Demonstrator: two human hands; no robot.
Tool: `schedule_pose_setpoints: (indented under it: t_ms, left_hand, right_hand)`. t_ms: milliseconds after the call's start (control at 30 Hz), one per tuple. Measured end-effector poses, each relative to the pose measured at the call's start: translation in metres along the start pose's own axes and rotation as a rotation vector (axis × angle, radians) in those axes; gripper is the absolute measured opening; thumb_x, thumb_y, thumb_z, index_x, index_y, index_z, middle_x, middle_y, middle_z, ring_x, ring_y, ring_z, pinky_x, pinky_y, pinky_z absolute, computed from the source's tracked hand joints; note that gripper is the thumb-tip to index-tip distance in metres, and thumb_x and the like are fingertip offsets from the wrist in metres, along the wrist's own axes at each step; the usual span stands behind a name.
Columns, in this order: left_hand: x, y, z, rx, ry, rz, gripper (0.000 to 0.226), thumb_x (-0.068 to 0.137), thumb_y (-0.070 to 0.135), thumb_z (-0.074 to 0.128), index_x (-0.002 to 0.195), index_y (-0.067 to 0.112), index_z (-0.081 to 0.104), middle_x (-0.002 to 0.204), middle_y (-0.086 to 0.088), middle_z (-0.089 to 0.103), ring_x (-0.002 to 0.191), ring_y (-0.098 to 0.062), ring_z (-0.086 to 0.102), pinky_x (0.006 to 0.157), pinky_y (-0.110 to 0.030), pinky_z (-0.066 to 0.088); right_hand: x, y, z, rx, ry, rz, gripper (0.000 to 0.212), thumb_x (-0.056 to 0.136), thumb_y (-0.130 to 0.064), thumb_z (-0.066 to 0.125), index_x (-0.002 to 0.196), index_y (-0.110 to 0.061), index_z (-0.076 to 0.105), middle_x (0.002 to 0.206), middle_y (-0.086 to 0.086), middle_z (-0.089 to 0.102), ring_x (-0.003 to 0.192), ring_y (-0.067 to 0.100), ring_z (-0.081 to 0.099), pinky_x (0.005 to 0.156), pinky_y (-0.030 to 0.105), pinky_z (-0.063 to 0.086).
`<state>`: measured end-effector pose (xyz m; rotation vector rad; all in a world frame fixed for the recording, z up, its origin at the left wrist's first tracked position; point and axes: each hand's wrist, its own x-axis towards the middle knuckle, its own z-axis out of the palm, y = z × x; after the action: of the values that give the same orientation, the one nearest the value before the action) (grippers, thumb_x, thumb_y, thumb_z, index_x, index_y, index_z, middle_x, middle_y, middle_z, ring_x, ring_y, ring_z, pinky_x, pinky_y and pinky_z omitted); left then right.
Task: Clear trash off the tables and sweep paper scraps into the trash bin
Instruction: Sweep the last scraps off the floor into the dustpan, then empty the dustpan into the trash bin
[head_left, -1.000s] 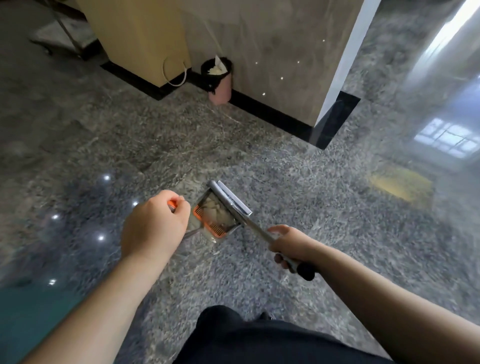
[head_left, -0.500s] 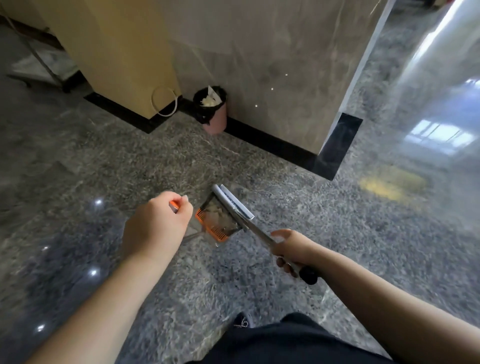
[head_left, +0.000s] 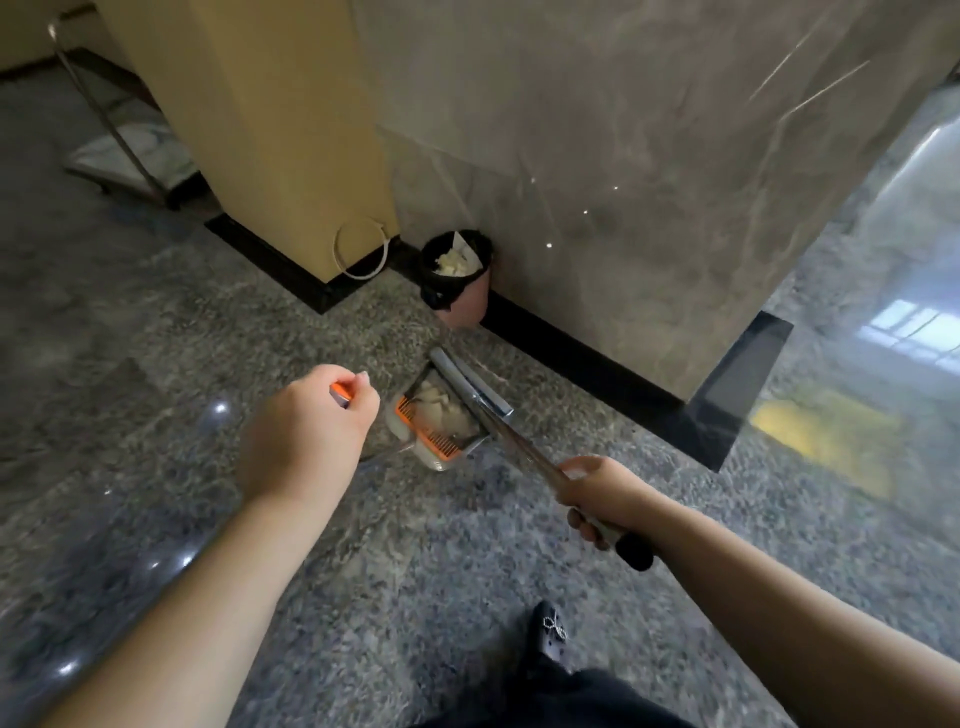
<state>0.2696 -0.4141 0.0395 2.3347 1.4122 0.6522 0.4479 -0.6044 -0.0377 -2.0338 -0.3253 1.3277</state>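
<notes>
My left hand (head_left: 310, 429) grips the orange-tipped handle of a clear dustpan (head_left: 434, 460) with an orange comb edge. White paper scraps (head_left: 435, 409) lie inside the pan. My right hand (head_left: 602, 493) grips the silver handle of a broom (head_left: 470, 387), whose grey head rests across the pan's mouth. A small pink trash bin (head_left: 462, 309) with a black liner stands against the marble wall just beyond the pan, with white paper in it.
A grey marble pillar (head_left: 649, 182) with a black skirting rises ahead. To its left stands a yellow column (head_left: 270, 130) with a white cable loop at its base. A metal cart (head_left: 124, 161) sits at the far left. My black shoe (head_left: 550, 631) shows below.
I have walked closer to the trash bin, carrying the dustpan and broom. The bin now stands just beyond the pan. Both hands keep their holds.
</notes>
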Motion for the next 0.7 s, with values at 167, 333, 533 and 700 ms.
schedule_pose_setpoints:
  t_ms: [167, 333, 533, 700]
  left_hand:
    - [0.087, 0.028, 0.009, 0.010, 0.081, 0.022, 0.022, 0.092, 0.036, 0.056, 0.089, 0.019, 0.070, 0.070, -0.009, 0.066, 0.067, -0.035, 0.059, 0.058, -0.039, 0.052]
    - [0.169, 0.041, 0.020, 0.050, 0.146, 0.031, 0.025, 0.093, 0.036, 0.056, 0.095, 0.016, 0.071, 0.070, -0.007, 0.066, 0.065, -0.031, 0.057, 0.054, -0.037, 0.048]
    - [0.290, 0.047, 0.040, 0.113, 0.187, 0.117, 0.027, 0.094, 0.036, 0.054, 0.097, 0.014, 0.070, 0.067, -0.010, 0.064, 0.059, -0.030, 0.051, 0.051, -0.033, 0.038]
    - [0.377, 0.058, 0.058, 0.168, 0.209, 0.209, 0.024, 0.093, 0.030, 0.057, 0.092, 0.010, 0.070, 0.061, -0.014, 0.061, 0.053, -0.035, 0.052, 0.046, -0.037, 0.044]
  right_hand:
    - [0.055, -0.078, -0.040, -0.068, -0.019, -0.077, 0.025, 0.088, -0.002, 0.044, 0.108, 0.005, 0.057, 0.060, 0.013, 0.051, 0.036, 0.018, 0.044, 0.040, 0.026, 0.035]
    - [0.114, -0.144, -0.065, -0.066, -0.024, -0.136, 0.029, 0.087, 0.000, 0.046, 0.111, 0.014, 0.052, 0.057, 0.013, 0.050, 0.034, 0.020, 0.042, 0.035, 0.021, 0.035]
    - [0.194, -0.225, -0.089, -0.052, -0.018, -0.173, 0.037, 0.089, 0.002, 0.046, 0.123, 0.017, 0.045, 0.059, 0.014, 0.050, 0.033, 0.017, 0.043, 0.033, 0.021, 0.035]
    - [0.247, -0.279, -0.112, -0.049, -0.008, -0.178, 0.036, 0.089, 0.000, 0.047, 0.124, 0.008, 0.050, 0.057, 0.011, 0.052, 0.034, 0.018, 0.045, 0.034, 0.023, 0.037]
